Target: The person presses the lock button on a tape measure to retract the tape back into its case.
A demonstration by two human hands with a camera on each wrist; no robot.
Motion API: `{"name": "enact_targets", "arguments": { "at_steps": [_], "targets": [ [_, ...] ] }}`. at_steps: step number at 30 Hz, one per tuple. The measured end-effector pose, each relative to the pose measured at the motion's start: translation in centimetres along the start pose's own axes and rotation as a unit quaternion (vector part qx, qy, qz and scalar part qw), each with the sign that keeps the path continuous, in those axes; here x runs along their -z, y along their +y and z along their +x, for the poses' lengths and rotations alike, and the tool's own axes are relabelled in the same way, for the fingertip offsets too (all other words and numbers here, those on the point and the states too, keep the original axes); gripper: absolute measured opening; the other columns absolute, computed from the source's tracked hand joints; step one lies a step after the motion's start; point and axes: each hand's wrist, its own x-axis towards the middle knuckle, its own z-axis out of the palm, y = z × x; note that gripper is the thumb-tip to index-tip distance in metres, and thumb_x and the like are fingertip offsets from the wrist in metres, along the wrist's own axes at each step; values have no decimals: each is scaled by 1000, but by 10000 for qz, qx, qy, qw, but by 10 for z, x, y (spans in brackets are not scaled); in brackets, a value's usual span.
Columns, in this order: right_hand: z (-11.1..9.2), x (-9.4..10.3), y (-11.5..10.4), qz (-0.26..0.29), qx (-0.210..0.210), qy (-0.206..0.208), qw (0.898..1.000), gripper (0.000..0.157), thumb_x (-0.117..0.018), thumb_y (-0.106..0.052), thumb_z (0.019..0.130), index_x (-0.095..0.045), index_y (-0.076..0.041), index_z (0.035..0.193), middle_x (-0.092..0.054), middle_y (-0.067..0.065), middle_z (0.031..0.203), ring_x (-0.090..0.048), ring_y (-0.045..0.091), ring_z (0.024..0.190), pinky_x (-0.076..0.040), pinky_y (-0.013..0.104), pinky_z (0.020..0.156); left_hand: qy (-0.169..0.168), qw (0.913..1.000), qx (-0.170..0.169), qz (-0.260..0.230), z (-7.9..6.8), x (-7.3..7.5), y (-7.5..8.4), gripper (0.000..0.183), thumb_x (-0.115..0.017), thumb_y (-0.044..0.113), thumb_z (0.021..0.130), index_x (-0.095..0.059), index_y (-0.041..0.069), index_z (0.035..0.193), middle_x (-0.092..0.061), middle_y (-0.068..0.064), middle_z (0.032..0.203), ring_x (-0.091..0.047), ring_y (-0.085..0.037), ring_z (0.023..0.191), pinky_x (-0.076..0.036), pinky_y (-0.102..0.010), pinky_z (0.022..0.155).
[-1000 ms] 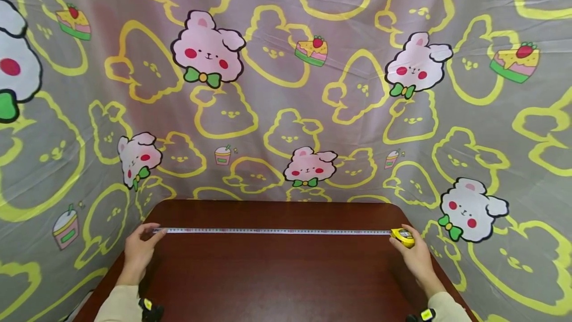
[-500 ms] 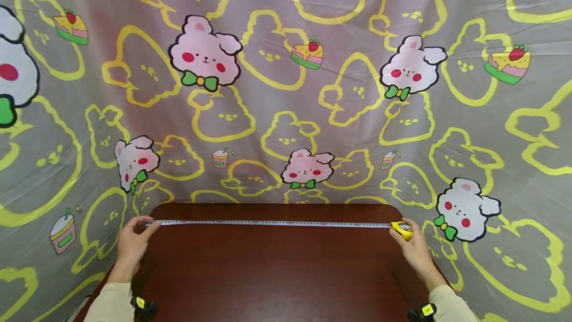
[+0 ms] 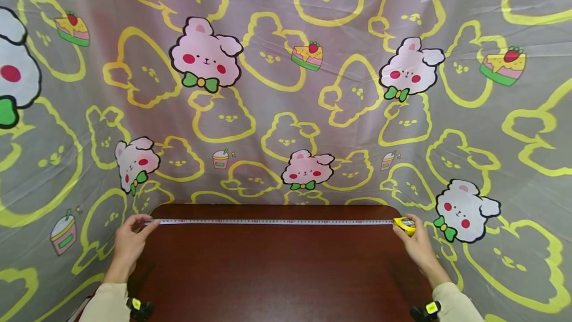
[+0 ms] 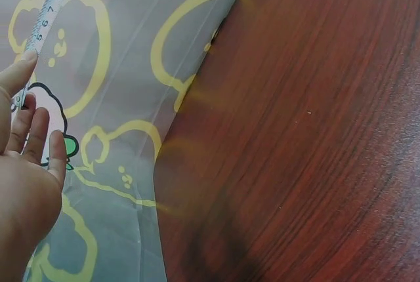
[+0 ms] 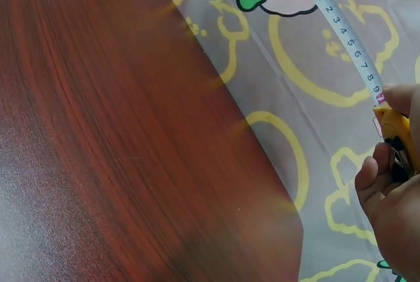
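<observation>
A yellow tape measure (image 3: 406, 224) is gripped in my right hand (image 3: 419, 246) at the right side of the table. Its white blade (image 3: 268, 221) runs straight across to the left, above the tabletop. At the far end, my left hand (image 3: 129, 246) pinches the blade's tip between thumb and fingers. In the left wrist view the thumb (image 4: 25, 72) presses on the blade (image 4: 49, 16) just short of the low numbers. The right wrist view shows the blade (image 5: 348, 39) leaving the yellow case (image 5: 394, 128), with a 60 mark further along it; the palm hides part of the case.
A dark reddish-brown wooden table (image 3: 268, 267) with rounded far corners lies below the hands. Grey fabric (image 3: 268, 98) printed with rabbits and yellow outlines hangs behind it and along both sides, close to the table's edges.
The left hand has moved left and slightly away from me, drawing the blade out longer. The right hand has risen slightly and lately shifted a little right. The blade now lies level in the head view.
</observation>
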Motion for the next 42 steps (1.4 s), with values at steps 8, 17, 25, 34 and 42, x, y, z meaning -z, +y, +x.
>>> {"name": "enact_targets", "arguments": {
  "at_steps": [8,17,25,34,42],
  "targets": [
    [-3,7,-1,81,25,-87,9999,60,-61,-14,106,-27,11,150,-40,30,129,-51,16,86,-50,27,66,-173,9998,-20,45,-1,3,5,38,-79,26,95,-63,-1,116,-63,-6,107,-53,-26,109,-40,-22,78],
    [-4,6,-3,37,-121,-499,9987,64,-58,-21,108,-22,8,152,-37,29,129,-53,20,84,-50,30,67,-231,9996,-119,126,-2,4,6,38,-80,27,94,-64,-1,115,-64,-2,104,-52,-15,99,-41,-21,76],
    [-5,2,-8,50,-129,-604,9981,67,-59,-23,108,-22,8,154,-41,29,128,-53,18,79,-50,31,67,-263,9987,-365,218,-4,3,5,35,-80,26,94,-66,-1,113,-64,-7,102,-52,-9,89,-42,-18,71],
    [-6,-5,-13,-141,-158,-602,9980,66,-61,-24,107,-25,5,154,-35,31,134,-52,28,94,-50,27,70,-262,9983,-497,121,-4,0,6,36,-83,25,91,-69,-2,109,-66,-4,97,-54,-8,84,-43,-18,69],
    [-7,-10,-16,-196,36,-602,9980,66,-62,-25,106,-27,5,153,-40,31,130,-53,29,94,-50,27,72,-371,9983,-405,207,-7,0,6,39,-82,30,92,-68,-1,110,-63,-5,99,-52,-12,86,-43,-21,69]
  ]
}}
